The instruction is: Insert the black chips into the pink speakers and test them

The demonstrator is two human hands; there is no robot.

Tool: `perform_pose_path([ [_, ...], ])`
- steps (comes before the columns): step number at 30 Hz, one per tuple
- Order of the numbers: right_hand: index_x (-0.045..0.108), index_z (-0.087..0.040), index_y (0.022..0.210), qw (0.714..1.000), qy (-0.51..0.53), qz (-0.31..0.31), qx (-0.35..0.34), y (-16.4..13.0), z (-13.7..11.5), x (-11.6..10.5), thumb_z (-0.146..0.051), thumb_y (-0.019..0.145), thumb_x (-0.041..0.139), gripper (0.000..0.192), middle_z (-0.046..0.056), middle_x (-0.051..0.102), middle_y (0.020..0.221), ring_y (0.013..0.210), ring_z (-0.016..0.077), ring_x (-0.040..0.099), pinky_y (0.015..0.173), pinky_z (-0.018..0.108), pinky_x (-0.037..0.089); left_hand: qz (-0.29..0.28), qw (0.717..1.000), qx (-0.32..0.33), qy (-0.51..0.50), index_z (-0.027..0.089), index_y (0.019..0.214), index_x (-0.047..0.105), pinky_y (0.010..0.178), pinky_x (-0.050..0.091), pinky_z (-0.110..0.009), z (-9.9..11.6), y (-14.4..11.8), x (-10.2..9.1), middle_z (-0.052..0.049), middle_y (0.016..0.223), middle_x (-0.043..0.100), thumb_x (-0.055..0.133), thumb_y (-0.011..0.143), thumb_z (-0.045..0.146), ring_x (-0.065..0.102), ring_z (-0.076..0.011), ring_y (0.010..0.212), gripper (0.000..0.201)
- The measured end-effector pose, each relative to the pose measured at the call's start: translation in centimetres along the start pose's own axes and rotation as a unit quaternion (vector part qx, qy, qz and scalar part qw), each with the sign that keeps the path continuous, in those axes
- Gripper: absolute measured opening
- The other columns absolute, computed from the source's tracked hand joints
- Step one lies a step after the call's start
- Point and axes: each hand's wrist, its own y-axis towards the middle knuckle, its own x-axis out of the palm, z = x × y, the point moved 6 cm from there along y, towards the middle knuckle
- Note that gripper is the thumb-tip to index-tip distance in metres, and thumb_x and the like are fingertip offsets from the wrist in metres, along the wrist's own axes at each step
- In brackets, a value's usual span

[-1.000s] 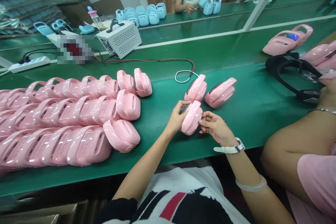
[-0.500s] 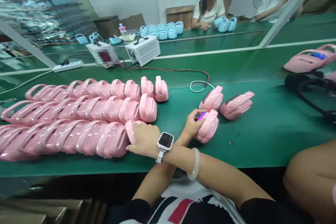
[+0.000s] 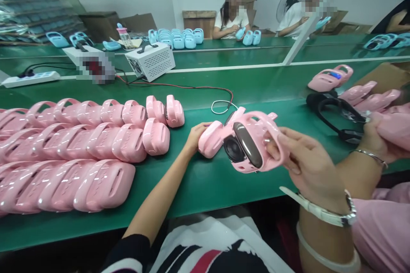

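My right hand (image 3: 314, 164), with a watch at the wrist, grips a pink speaker casing (image 3: 262, 130) by its loop handle and holds it tilted above the bench. A round black speaker (image 3: 234, 149) and a dark oval panel (image 3: 247, 145) show on its face. My left hand (image 3: 196, 138) is wrapped round the far side of a second pink speaker casing (image 3: 211, 140), its fingertips partly hidden. Another pink casing is partly visible behind the one in my right hand.
Rows of pink casings (image 3: 105, 185) cover the bench's left side. A white power box (image 3: 150, 60) and a wire (image 3: 221, 102) lie beyond. At right, a co-worker's hand (image 3: 378, 136) holds a pink piece beside black headphones (image 3: 336, 115). Co-workers sit opposite with blue casings (image 3: 188, 40).
My right hand has left the front row at left and swung right, now holding a speaker casing up. My left arm is uncrossed from it. The view has turned right.
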Motion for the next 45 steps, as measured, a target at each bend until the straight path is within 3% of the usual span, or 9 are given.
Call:
perform_pose_path([
  [4, 0.069, -0.019, 0.070, 0.995, -0.074, 0.053, 0.036, -0.8, 5.2, -1.7, -0.039, 0.073, 0.071, 0.021, -0.001, 0.057, 0.056, 0.047, 0.0103, 0.047, 0.042, 0.022, 0.042, 0.079, 0.996, 0.027, 0.004, 0.016, 0.084, 0.070, 0.096, 0.047, -0.035, 1.9, 0.8, -1.5, -0.005, 0.094, 0.073, 0.055, 0.079, 0.013, 0.065, -0.0190, 0.097, 0.016],
  [7, 0.073, -0.018, 0.077, 0.992, -0.082, 0.052, 0.078, -1.6, 7.9, -1.6, -0.037, 0.071, 0.071, 0.020, 0.002, 0.066, 0.063, 0.053, 0.0149, 0.056, 0.046, 0.025, 0.048, 0.128, 0.982, 0.140, 0.018, 0.020, 0.098, 0.068, 0.096, 0.047, -0.031, 6.5, -2.2, -1.5, -0.003, 0.103, 0.071, 0.058, 0.078, 0.017, 0.063, -0.0179, 0.102, 0.022],
  [10, 0.074, -0.017, 0.085, 0.990, -0.090, 0.034, 0.101, -2.5, 8.9, -2.1, -0.038, 0.070, 0.072, 0.025, 0.003, 0.069, 0.067, 0.052, 0.0156, 0.058, 0.044, 0.025, 0.045, -0.008, 0.977, 0.184, 0.105, 0.022, 0.102, 0.068, 0.091, 0.050, -0.033, 9.7, -7.1, 2.0, -0.003, 0.102, 0.071, 0.056, 0.085, 0.022, 0.065, -0.0198, 0.098, 0.020],
  [13, 0.074, -0.017, 0.089, 0.985, -0.096, -0.050, 0.132, -3.1, 10.2, -3.6, -0.044, 0.077, 0.066, 0.031, 0.001, 0.062, 0.055, 0.041, 0.0125, 0.050, 0.041, 0.025, 0.041, -0.161, 0.953, 0.137, 0.215, 0.025, 0.127, 0.056, 0.109, 0.039, -0.043, 8.0, -11.4, 6.3, -0.007, 0.133, 0.058, 0.066, 0.083, 0.036, 0.050, -0.0287, 0.128, 0.047],
  [16, 0.075, -0.017, 0.084, 0.978, -0.188, 0.041, 0.079, -2.5, 11.6, -8.0, -0.045, 0.081, 0.062, 0.031, 0.003, 0.064, 0.062, 0.044, 0.0120, 0.048, 0.046, 0.027, 0.041, -0.224, 0.936, 0.090, 0.257, 0.029, 0.144, 0.035, 0.115, 0.028, -0.053, 3.6, -13.0, 8.8, -0.010, 0.155, 0.032, 0.080, 0.068, 0.041, 0.023, -0.0357, 0.145, 0.090],
  [19, 0.077, -0.018, 0.088, 0.930, -0.342, 0.137, 0.002, -1.3, 13.0, -11.3, -0.039, 0.079, 0.064, 0.026, 0.004, 0.064, 0.073, 0.046, 0.0113, 0.044, 0.050, 0.029, 0.039, -0.222, 0.941, 0.117, 0.227, 0.029, 0.143, 0.034, 0.114, 0.033, -0.049, 1.3, -12.1, 9.2, -0.011, 0.150, 0.036, 0.082, 0.061, 0.028, 0.034, -0.0333, 0.140, 0.095],
  [24, 0.077, -0.021, 0.080, 0.891, -0.438, 0.118, 0.003, 0.4, 15.1, -12.2, -0.035, 0.079, 0.066, 0.018, 0.006, 0.069, 0.079, 0.060, 0.0175, 0.057, 0.057, 0.031, 0.041, -0.289, 0.923, 0.132, 0.218, 0.029, 0.140, 0.041, 0.111, 0.039, -0.043, 2.1, -9.6, 8.0, -0.009, 0.142, 0.048, 0.078, 0.063, 0.021, 0.048, -0.0302, 0.130, 0.085],
  [33, 0.068, -0.021, 0.067, 0.980, -0.162, 0.115, 0.026, -3.0, 13.3, -9.0, -0.034, 0.074, 0.076, 0.017, 0.000, 0.066, 0.059, 0.042, 0.0145, 0.060, 0.040, 0.025, 0.043, -0.404, 0.905, 0.074, 0.108, 0.036, 0.138, 0.045, 0.116, 0.029, -0.041, 1.4, -7.9, 6.3, -0.003, 0.147, 0.045, 0.074, 0.073, 0.027, 0.038, -0.0290, 0.139, 0.072],
  [45, 0.074, -0.023, 0.069, 0.970, -0.207, 0.013, -0.127, -2.8, 10.1, -4.9, -0.013, 0.076, 0.072, 0.013, 0.001, 0.076, 0.072, 0.061, 0.0173, 0.070, 0.053, 0.026, 0.055, -0.361, 0.932, 0.016, 0.027, 0.037, 0.131, 0.050, 0.116, 0.027, -0.044, 0.2, -8.2, 6.6, -0.004, 0.145, 0.046, 0.071, 0.079, 0.042, 0.033, -0.0309, 0.141, 0.056],
])
